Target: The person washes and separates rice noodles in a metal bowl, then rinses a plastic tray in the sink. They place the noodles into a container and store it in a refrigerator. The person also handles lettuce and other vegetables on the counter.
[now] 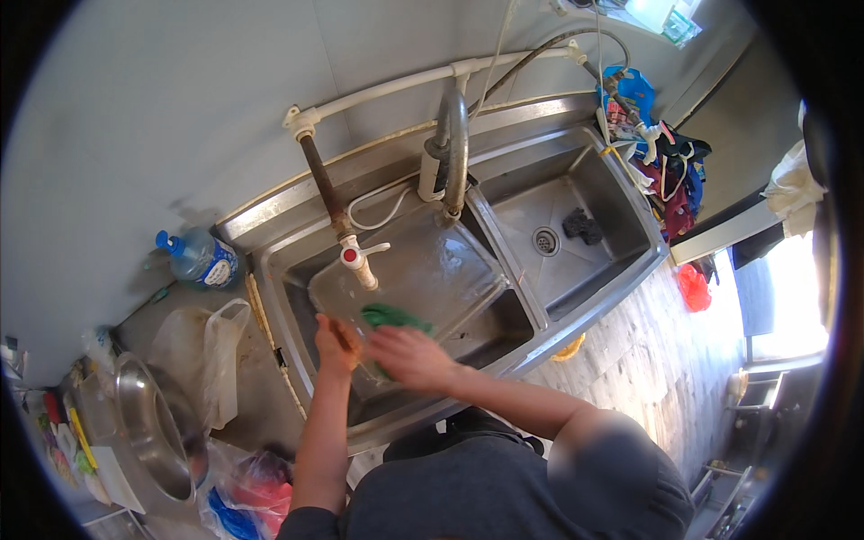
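Note:
Over the left basin of a steel double sink, my right hand is closed on a green cloth, which hangs out on both sides of the fingers. Close to its left is my left hand, tilted up on its edge; its fingers are blurred and partly turned away, so what they do is unclear. Under both hands a wet metal tray or sheet lies in the basin. A white tap with a red-marked handle points down just above the hands.
A curved steel spout reaches over the sink divider. A dark scrubber lies in the right basin near the drain. Left of the sink are a pump bottle, a plastic container and a steel bowl. Bags hang at the right.

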A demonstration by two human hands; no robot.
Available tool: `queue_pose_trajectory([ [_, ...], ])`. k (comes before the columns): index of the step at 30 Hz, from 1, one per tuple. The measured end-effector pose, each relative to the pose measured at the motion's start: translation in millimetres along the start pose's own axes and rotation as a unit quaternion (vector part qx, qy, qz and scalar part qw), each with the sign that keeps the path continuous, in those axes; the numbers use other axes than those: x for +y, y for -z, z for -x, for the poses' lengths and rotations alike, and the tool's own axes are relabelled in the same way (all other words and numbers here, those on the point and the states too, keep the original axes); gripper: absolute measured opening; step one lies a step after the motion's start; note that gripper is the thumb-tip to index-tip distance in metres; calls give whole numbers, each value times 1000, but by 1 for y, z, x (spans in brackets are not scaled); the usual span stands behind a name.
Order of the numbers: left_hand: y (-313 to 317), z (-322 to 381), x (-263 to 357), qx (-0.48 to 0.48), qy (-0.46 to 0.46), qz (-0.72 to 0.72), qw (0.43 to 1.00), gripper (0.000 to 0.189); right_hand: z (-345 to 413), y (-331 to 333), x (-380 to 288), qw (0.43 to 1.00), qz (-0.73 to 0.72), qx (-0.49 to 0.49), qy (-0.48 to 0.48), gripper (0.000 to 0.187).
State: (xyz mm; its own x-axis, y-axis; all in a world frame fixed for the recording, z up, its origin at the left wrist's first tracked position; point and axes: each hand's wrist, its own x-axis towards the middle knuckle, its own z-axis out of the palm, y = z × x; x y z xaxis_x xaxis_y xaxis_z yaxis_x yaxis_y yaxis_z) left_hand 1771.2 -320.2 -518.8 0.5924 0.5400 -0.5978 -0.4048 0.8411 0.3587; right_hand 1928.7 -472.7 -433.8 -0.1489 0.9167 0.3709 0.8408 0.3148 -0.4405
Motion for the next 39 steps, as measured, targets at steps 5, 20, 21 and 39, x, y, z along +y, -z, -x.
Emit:
queue_pose_trajectory([
  [5, -8, 18, 29, 104, 16, 23, 994, 55, 64, 56, 123, 978, 154, 59, -125, 43],
  [20, 121, 28, -62, -166, 230, 158, 946, 49, 56, 134, 88, 632, -576, 39, -516, 45],
  [21, 117, 20, -82, -188, 233, 133, 945, 48, 58, 151, 78, 671, -544, 39, -502, 43],
  [39, -12, -43, 15, 104, 93, -85, 987, 48, 141, 15, 125, 765, -177, 215, -581, 15],
])
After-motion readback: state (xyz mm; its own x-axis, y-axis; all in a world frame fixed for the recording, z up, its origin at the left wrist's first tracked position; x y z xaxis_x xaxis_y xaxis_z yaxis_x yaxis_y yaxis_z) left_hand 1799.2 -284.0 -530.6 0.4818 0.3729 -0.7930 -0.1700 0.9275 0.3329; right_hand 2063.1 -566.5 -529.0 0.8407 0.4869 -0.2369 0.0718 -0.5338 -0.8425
